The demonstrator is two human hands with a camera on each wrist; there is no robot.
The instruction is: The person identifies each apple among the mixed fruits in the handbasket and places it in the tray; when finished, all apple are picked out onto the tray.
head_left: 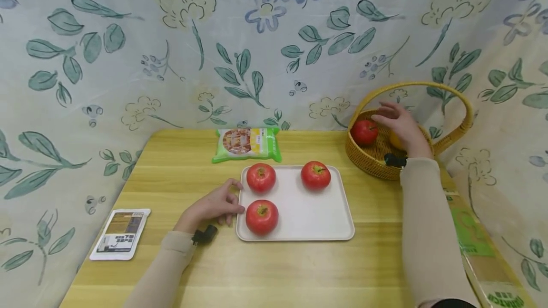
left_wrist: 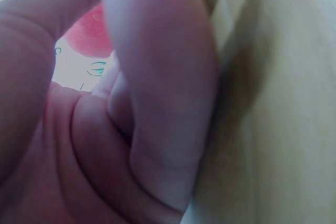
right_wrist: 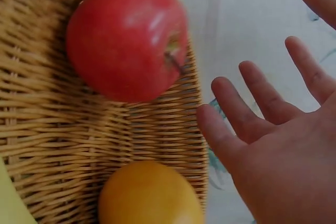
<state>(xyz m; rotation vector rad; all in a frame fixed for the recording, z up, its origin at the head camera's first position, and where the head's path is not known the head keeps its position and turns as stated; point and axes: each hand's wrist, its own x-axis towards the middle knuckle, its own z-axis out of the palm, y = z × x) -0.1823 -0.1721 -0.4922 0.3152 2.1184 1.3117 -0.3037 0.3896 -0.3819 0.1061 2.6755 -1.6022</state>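
My right hand (head_left: 398, 125) is over the wicker basket (head_left: 372, 163), fingers spread and holding nothing. Inside, a red apple (right_wrist: 128, 43) lies near its fingertips, and an orange-yellow round fruit (right_wrist: 149, 195) sits partly hidden under the hand in the head view. On the table, my left hand (head_left: 216, 203) rests at the left rim of a white tray (head_left: 306, 222), its fingers loosely bent. The tray bears three red apples: one at back left (head_left: 261, 178), one at front left (head_left: 262, 216) near the left thumb, one at back right (head_left: 316, 175).
Behind the tray lies a green snack packet (head_left: 246, 144). A white flat pack (head_left: 121, 234) is at the table's left edge. Along the right edge lies a green and brown package (head_left: 475, 236), partly behind the right sleeve. The basket's tall handle (head_left: 464, 125) arches above it, near the floral curtain (head_left: 265, 61).
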